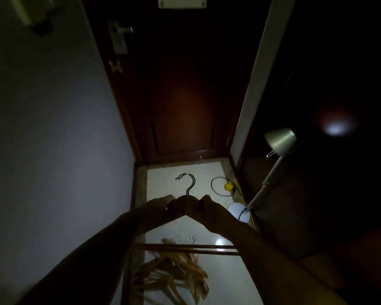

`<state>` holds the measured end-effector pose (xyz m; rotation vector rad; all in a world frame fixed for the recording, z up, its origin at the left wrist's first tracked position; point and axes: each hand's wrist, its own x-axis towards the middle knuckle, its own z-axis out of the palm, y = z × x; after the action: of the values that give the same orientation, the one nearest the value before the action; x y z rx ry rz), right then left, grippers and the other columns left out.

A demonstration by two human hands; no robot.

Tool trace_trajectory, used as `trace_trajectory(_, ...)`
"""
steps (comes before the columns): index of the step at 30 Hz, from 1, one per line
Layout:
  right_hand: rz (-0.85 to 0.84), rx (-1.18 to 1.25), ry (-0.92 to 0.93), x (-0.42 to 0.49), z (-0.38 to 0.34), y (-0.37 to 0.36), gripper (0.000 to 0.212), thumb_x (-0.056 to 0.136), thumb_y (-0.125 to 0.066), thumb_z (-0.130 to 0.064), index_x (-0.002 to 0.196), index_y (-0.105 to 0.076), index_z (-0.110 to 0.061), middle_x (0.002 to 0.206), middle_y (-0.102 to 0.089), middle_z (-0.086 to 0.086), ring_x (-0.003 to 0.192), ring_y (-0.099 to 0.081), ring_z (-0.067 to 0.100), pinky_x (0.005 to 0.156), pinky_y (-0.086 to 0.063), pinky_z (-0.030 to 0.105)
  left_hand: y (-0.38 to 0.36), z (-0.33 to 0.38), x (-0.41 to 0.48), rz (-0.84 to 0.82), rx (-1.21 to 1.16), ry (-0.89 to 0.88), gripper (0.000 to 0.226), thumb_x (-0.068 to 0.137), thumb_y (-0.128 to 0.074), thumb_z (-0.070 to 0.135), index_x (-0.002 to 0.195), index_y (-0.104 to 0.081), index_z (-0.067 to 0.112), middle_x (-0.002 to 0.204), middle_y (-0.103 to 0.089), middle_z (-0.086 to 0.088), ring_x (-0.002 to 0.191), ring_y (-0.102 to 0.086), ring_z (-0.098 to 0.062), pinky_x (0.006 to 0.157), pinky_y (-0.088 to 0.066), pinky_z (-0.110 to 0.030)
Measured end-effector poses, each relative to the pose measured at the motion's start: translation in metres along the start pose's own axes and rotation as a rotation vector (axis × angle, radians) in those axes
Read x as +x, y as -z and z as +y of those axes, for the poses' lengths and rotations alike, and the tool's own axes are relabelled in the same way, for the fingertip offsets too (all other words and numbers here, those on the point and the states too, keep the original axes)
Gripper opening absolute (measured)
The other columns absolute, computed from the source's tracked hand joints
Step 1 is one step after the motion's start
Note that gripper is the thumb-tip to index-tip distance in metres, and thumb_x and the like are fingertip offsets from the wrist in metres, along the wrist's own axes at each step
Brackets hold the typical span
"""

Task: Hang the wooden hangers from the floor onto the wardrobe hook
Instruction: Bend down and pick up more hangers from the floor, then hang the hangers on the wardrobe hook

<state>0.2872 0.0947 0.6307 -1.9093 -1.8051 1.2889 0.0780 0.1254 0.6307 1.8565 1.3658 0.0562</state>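
Nearest us, at six o'clock, a loose pile of hangers (pixel 174 276) lay tangled on the pale floor (pixel 229 282). The wood was light, and small wire hooks showed at the far edge. None of these were hung yet.

Just beyond, two thin dark bars crossed the view side to side under our forearms. We took them for the lower bar of what we held, but could not tell whether that was one hanger or two.

Past the bars, at twelve o'clock, we held a wooden hanger (pixel 186 201) clear of the floor. Our left hand (pixel 161 208) gripped one shoulder and our right hand (pixel 209 208) the other. Both sat close to the neck, fingers curled over the wood. The metal hook (pixel 188 181) stood free above the hands, its open side toward nine o'clock.

Handling, as we judged it:
- Light and rigid, with no give.
- Smooth wood, likely a little slick, so a closed grip near the neck suited it.
- The hook probably swivels, so one hand should steady the neck while the hook is steered.
- Hangers in the pile may snag each other and are best lifted singly by the neck.

Farther out, at two o'clock, sat a white round base (pixel 238 213) and a coiled cable (pixel 222 186), with a lamp (pixel 279 142) leaning above them. At twelve o'clock a dark door (pixel 180 106) closed the passage, its door handle (pixel 122 29) high at eleven. A plain wall (pixel 42 128) filled nine o'clock. We saw no wardrobe hook, and three o'clock was too dark to read.
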Motion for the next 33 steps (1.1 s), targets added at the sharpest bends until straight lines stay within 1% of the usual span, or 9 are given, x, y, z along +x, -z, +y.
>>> trace_trajectory(2, 0.067, -0.100, 0.038, -0.006, -0.005, 0.029, 0.048, 0.099, -0.051, -0.053, 0.118, -0.050, -0.009, 0.100, -0.060, 0.005, 0.085, -0.055, 0.015, 0.070, -0.045, 0.026, 0.010, 0.023, -0.004, 0.111, -0.079, -0.032, 0.035, 0.085, -0.061, 0.059, 0.103, -0.060, 0.030, 0.096, -0.066, 0.008, 0.088, -0.063, -0.011, 0.080, -0.055, -0.037)
trace_trajectory(4, 0.144, -0.084, 0.074, -0.015, -0.014, 0.059, 0.054, 0.097, -0.044, -0.062, 0.116, -0.051, -0.012, 0.100, -0.060, 0.003, 0.083, -0.055, 0.013, 0.065, -0.039, 0.024, 0.028, 0.054, -0.006, 0.166, -0.131, -0.055, 0.047, 0.079, -0.054, 0.074, 0.108, -0.060, 0.038, 0.103, -0.066, 0.014, 0.093, -0.062, -0.007, 0.082, -0.051, -0.032)
trace_trajectory(8, 0.265, -0.038, 0.126, -0.046, -0.032, 0.110, 0.067, 0.096, -0.038, -0.068, 0.130, -0.050, -0.012, 0.117, -0.062, 0.008, 0.100, -0.059, 0.021, 0.080, -0.039, 0.030, 0.054, 0.111, -0.007, 0.155, -0.171, -0.149, 0.051, 0.086, -0.055, 0.065, 0.126, -0.054, 0.034, 0.116, -0.063, 0.009, 0.103, -0.059, -0.009, 0.090, -0.049, -0.036)
trace_trajectory(13, 0.420, 0.027, 0.109, -0.092, -0.041, 0.159, 0.063, 0.093, -0.036, -0.073, 0.114, -0.052, -0.016, 0.104, -0.065, 0.007, 0.092, -0.062, 0.022, 0.078, -0.051, 0.041, 0.075, 0.177, -0.004, 0.218, -0.080, -0.333, 0.041, 0.092, -0.049, 0.059, 0.122, -0.055, 0.032, 0.107, -0.065, 0.007, 0.095, -0.062, -0.008, 0.088, -0.052, -0.037)
trace_trajectory(17, 0.565, 0.093, 0.086, -0.137, -0.037, 0.189, 0.062, 0.089, -0.034, -0.079, 0.110, -0.051, -0.024, 0.095, -0.063, -0.001, 0.084, -0.061, 0.013, 0.065, -0.045, 0.030, 0.071, 0.226, -0.005, 0.336, 0.118, -0.519, 0.036, 0.093, -0.035, 0.064, 0.126, -0.034, 0.049, 0.101, -0.057, 0.018, 0.088, -0.059, -0.004, 0.075, -0.051, -0.032)
trace_trajectory(21, 0.701, 0.118, 0.058, -0.192, -0.023, 0.208, 0.060, 0.086, -0.036, -0.081, 0.103, -0.049, -0.025, 0.096, -0.063, -0.001, 0.084, -0.062, 0.014, 0.071, -0.049, 0.035, 0.058, 0.276, -0.015, 0.371, 0.257, -0.708, 0.060, 0.079, -0.018, 0.084, 0.126, -0.028, 0.048, 0.097, -0.058, 0.015, 0.083, -0.061, -0.009, 0.073, -0.054, -0.040)
trace_trajectory(27, 0.864, 0.084, -0.059, -0.284, 0.004, 0.224, 0.059, 0.087, -0.034, -0.081, 0.108, -0.046, -0.027, 0.097, -0.062, -0.001, 0.084, -0.062, 0.015, 0.071, -0.051, 0.034, 0.009, 0.349, -0.034, 0.346, 0.288, -0.930, 0.069, 0.079, -0.053, 0.073, 0.132, -0.022, 0.043, 0.103, -0.052, 0.016, 0.083, -0.056, -0.006, 0.069, -0.047, -0.029)
trace_trajectory(30, 0.912, 0.106, -0.139, -0.336, 0.020, 0.228, 0.058, 0.091, -0.032, -0.076, 0.117, -0.044, -0.025, 0.104, -0.061, 0.001, 0.093, -0.063, 0.018, 0.083, -0.054, 0.040, -0.020, 0.389, -0.048, 0.350, 0.301, -1.006, 0.060, 0.086, -0.054, 0.064, 0.133, -0.025, 0.039, 0.101, -0.052, 0.015, 0.082, -0.055, -0.006, 0.070, -0.046, -0.029)
trace_trajectory(33, 0.979, 0.159, -0.204, -0.391, 0.036, 0.231, 0.061, 0.091, -0.029, -0.077, 0.120, -0.044, -0.026, 0.106, -0.058, 0.000, 0.092, -0.059, 0.015, 0.078, -0.050, 0.033, -0.052, 0.434, -0.067, 0.327, 0.303, -1.108, 0.059, 0.087, -0.054, 0.062, 0.133, -0.027, 0.038, 0.100, -0.049, 0.017, 0.081, -0.052, -0.005, 0.067, -0.039, -0.025)
